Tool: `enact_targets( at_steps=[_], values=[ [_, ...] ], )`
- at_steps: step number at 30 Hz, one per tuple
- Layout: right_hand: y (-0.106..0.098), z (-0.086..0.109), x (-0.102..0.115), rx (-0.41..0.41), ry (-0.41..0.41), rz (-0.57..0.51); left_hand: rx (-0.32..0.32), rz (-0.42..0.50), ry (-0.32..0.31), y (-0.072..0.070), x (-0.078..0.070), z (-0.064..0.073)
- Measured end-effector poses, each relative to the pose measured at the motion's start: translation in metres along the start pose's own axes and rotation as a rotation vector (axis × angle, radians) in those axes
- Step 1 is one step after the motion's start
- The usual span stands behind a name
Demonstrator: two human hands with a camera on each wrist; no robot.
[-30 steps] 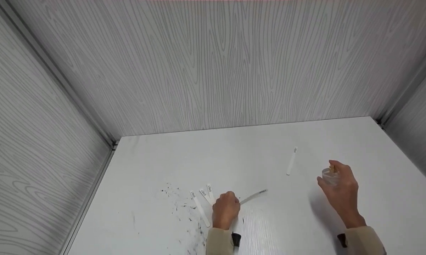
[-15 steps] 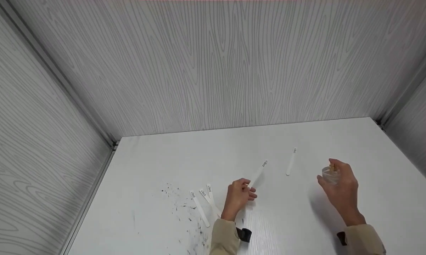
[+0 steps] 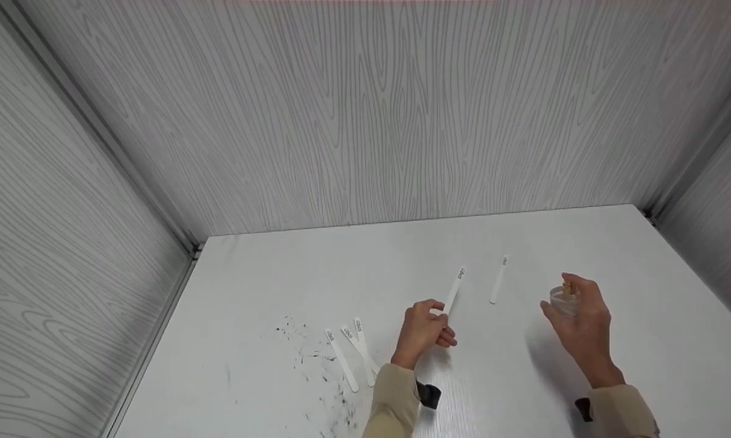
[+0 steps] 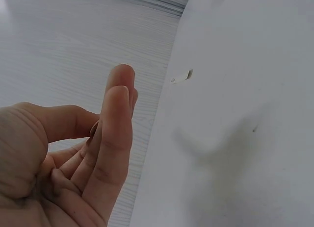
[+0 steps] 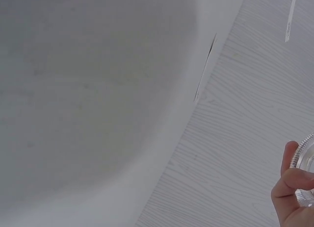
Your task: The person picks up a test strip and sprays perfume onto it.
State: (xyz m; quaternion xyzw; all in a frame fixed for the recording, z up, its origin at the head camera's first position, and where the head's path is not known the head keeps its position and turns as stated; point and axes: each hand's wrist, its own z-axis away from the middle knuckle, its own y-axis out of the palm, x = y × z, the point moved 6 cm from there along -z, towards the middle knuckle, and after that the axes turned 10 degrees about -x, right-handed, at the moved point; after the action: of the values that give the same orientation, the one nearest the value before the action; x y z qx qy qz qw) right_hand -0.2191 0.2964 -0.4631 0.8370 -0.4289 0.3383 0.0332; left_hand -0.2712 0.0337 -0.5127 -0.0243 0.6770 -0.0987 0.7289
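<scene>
My left hand (image 3: pixel 425 331) pinches a white perfume test strip (image 3: pixel 455 291) near its lower end, raised above the table and tilted, its printed end pointing away. Curled fingers and thumb fill the left wrist view, where the hand (image 4: pixel 83 161) hides the pinched part. On the right, my right hand (image 3: pixel 583 325) holds a clear glass perfume bottle (image 3: pixel 564 303) off the table, its index finger at the gold spray nozzle (image 3: pixel 567 288). Only part of the bottle (image 5: pixel 305 158) shows at the edge of the right wrist view. The two hands are apart.
Another white strip (image 3: pixel 498 281) lies on the table between the hands, farther back. Several strips (image 3: pixel 341 360) lie at the left, two of them crossing. Dark specks (image 3: pixel 317 354) mark the white table (image 3: pixel 256 280). Wood-grain panels (image 3: pixel 365 109) enclose the back and sides.
My left hand has picked up a test strip from beside the other strips and moved it right and away from me, the strip now pointing up. The right hand with the bottle has barely moved.
</scene>
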Motion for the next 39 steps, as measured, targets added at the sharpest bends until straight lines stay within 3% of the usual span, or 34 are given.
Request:
enact_targets(
  at_steps=[11, 28, 39],
  values=[
    [0.002, -0.002, -0.002, 0.007, -0.018, -0.03, -0.003, -0.022, 0.029, 0.004, -0.009, -0.006],
    [0.003, 0.0, -0.002, 0.027, 0.036, -0.001, -0.002, -0.032, 0.002, 0.007, -0.009, -0.007],
    [0.007, 0.0, -0.001, 0.024, 0.007, -0.053, 0.031, -0.055, 0.001, 0.03, -0.027, 0.005]
  ],
)
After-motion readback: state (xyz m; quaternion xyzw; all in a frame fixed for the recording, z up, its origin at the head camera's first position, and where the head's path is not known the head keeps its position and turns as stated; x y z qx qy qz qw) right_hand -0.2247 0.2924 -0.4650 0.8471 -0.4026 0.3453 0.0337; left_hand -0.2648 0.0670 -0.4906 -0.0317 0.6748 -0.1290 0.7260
